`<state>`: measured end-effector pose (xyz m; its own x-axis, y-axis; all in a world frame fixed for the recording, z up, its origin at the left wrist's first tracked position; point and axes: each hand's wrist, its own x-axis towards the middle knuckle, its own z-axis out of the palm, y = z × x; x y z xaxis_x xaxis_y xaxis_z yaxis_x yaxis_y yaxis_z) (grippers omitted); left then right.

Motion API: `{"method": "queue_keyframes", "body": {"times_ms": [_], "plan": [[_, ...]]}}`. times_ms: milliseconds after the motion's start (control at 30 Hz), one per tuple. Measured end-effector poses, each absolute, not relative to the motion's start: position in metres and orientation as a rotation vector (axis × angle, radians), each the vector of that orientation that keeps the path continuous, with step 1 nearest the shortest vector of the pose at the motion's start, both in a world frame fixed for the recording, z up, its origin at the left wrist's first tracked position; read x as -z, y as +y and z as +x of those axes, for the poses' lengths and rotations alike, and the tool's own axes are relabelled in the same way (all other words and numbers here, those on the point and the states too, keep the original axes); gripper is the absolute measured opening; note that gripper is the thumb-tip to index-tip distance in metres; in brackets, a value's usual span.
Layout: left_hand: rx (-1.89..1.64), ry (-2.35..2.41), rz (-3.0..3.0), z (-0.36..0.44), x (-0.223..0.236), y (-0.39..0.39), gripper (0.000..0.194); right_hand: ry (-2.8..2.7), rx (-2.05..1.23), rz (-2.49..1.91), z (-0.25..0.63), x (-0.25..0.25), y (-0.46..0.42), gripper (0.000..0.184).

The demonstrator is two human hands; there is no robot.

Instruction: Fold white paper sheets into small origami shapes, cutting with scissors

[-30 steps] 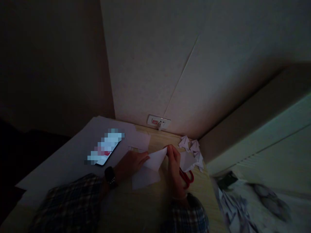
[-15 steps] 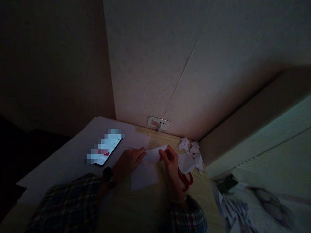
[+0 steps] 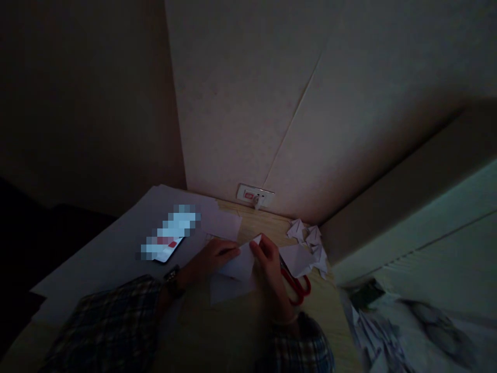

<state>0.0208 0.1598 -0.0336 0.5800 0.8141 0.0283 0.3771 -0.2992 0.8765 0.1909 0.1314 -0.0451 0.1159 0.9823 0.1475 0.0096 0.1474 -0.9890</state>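
Note:
Between my hands is a white sheet of paper [image 3: 239, 264], partly folded, its upper right corner pinched in my right hand [image 3: 267, 255]. My left hand [image 3: 219, 254] grips the paper's left edge, fingers closed. Beneath it, another white paper piece [image 3: 229, 291] lies on the wooden table [image 3: 217, 331]. Just right of my right hand are scissors with red handles [image 3: 298, 290], their blades partly covered by a loose piece of white paper [image 3: 297, 259]. Several folded paper figures [image 3: 312, 238] sit at the table's back right corner.
A lit phone [image 3: 171, 251] lies on large white sheets [image 3: 128, 235] at the left. A wall socket with a plug [image 3: 256, 199] is behind the table. Below the right edge, many folded papers [image 3: 378, 339] form a pile beside a green object [image 3: 367, 293].
The paper's held edge has been turned down toward me, and the sheet now covers more of the piece below. My right hand has shifted slightly left. The view has moved a little.

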Motion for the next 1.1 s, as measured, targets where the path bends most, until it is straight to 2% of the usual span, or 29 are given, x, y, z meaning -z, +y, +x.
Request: {"method": "queue_keyframes", "body": {"times_ms": [167,533,767,967,1100], "plan": [[-0.585,0.919,1.86,0.022,0.035,0.16,0.037,-1.177,-0.981,-1.206,0.192,0.043,0.13,0.03],[-0.594,0.933,1.773,0.02,0.034,0.162,0.033,-1.056,-0.873,-1.242,0.191,0.041,0.124,0.031],[-0.58,0.879,1.377,0.017,0.03,0.158,0.03,-0.857,-0.779,-1.186,0.208,0.042,0.132,0.031],[-0.706,0.878,1.312,0.013,0.028,0.165,0.035,-0.832,-0.763,-1.171,0.213,0.048,0.137,0.032],[-0.943,0.964,1.274,0.013,0.023,0.165,0.034,-0.925,-0.792,-1.142,0.211,0.043,0.136,0.031]]}}
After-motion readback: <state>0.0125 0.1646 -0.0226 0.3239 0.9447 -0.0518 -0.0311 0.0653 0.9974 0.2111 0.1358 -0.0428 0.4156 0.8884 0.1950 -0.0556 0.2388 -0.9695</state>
